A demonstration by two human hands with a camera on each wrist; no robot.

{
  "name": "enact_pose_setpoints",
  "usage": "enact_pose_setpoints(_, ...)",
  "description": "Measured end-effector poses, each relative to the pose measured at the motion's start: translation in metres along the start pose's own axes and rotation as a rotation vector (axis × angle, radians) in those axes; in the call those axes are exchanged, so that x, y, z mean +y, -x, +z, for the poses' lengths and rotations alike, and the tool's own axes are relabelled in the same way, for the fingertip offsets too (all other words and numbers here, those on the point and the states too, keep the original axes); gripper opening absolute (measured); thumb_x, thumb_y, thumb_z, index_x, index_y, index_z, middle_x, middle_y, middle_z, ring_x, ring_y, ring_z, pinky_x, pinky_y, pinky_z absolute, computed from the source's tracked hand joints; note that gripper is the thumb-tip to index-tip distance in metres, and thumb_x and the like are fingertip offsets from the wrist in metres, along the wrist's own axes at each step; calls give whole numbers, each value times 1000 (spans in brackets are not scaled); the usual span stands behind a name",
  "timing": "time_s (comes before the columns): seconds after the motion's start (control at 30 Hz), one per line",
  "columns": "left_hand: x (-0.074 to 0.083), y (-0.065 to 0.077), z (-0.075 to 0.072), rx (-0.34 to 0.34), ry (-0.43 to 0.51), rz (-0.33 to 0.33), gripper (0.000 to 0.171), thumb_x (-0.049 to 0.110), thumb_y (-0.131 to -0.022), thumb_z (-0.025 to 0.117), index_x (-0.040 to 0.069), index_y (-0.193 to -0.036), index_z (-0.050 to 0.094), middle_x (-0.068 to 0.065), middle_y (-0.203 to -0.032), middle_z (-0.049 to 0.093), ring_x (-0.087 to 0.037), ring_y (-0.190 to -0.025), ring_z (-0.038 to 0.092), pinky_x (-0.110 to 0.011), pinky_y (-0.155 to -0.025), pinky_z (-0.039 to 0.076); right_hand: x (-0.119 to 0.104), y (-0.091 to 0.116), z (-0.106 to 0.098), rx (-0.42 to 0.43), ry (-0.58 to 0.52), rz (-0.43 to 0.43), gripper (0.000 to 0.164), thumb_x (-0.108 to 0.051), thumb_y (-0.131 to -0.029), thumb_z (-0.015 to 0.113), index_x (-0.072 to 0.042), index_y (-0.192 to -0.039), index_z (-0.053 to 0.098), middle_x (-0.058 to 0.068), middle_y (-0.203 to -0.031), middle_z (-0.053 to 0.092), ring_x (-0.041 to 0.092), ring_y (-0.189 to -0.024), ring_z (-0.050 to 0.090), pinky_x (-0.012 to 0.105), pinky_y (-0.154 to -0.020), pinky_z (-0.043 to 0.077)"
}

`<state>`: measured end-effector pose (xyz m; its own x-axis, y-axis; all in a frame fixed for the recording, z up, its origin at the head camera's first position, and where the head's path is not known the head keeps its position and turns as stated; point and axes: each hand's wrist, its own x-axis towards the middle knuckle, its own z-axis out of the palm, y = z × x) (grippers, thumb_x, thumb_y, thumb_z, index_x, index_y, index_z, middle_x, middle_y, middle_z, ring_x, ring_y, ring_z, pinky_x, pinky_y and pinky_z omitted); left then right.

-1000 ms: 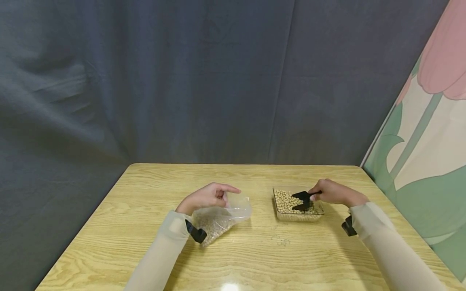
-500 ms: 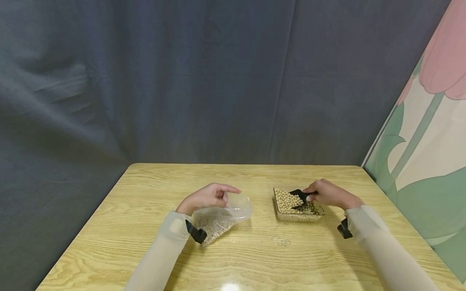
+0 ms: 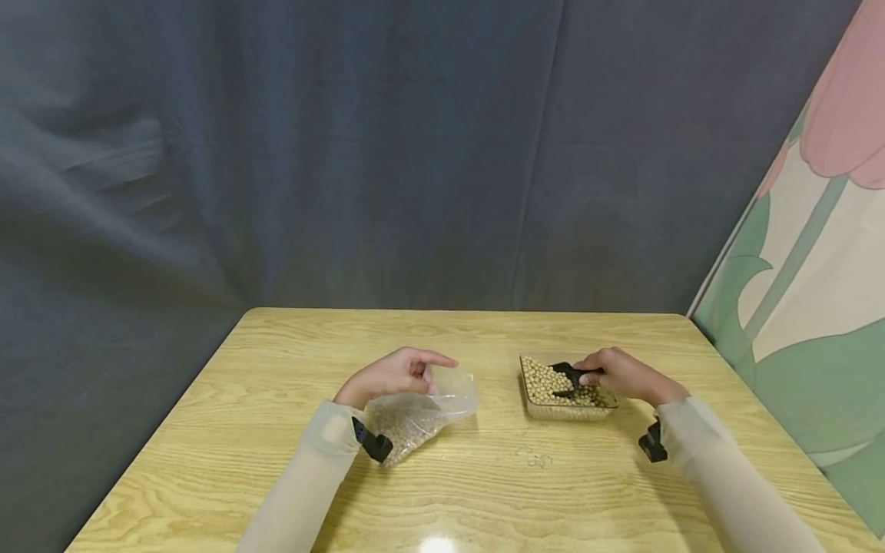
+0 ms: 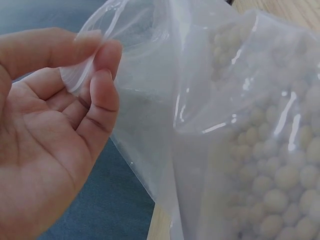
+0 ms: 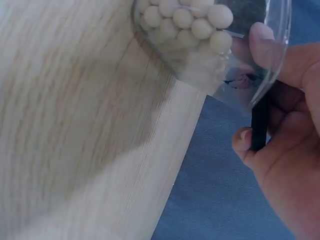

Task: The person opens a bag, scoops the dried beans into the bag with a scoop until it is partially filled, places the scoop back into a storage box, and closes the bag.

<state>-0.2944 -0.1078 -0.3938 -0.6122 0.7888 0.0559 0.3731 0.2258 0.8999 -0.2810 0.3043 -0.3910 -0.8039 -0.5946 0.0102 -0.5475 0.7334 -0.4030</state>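
A: The left hand (image 3: 390, 376) pinches the clear bag (image 3: 415, 430) by its top edge, thumb against fingers. And the right hand (image 3: 632, 375)?

B: Its fingers are wrapped round the handle of the black scoop (image 3: 568, 372). The scoop's front end is down in the pale round balls (image 3: 542, 380).

A: Where is it all?

B: In the head view, the box (image 3: 568, 413) of balls is low, right of the middle. The bag is low too, just left of the middle, slumped on the table (image 3: 484, 491) with balls inside.

A: How wide is the bag's mouth?

B: I can't tell.

A: What could go wrong?

B: I think balls could roll off if the scoop comes up too full or tips. The box might slide if the scoop shoves its wall, because neither hand holds it. And the bag might flop shut if that one small pinch slips.
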Motion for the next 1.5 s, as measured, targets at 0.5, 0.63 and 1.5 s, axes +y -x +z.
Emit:
enact_pose_setpoints(0.5,-2,0,0,-5,-5,5,53,-11,-85,55,-5,-137,49,-25,-80,60,-19,-68,55,-29,-63,45,5,5,12,74,-46,58,35,-9,-95,56,10,-124,59,29,-121,61,39,-105,63,47,-84,52)
enact_pose_setpoints(0.63,-1,0,0,-6,-18,14,53,-10,-86,56,-4,-137,49,-26,-82,61,-22,-70,56,-27,-64,46,7,6,15,96,-50,65,35,-10,-96,56,9,-125,59,29,-122,60,38,-105,63,46,-84,52)
enact_pose_setpoints(1.5,0,-1,1,-16,-18,7,53,-10,-86,56,-4,-137,49,-27,-82,61,-34,-73,57,-30,-64,47,12,12,15,142,-30,16,36,-13,-96,56,9,-124,60,25,-119,62,36,-104,63,43,-82,53)
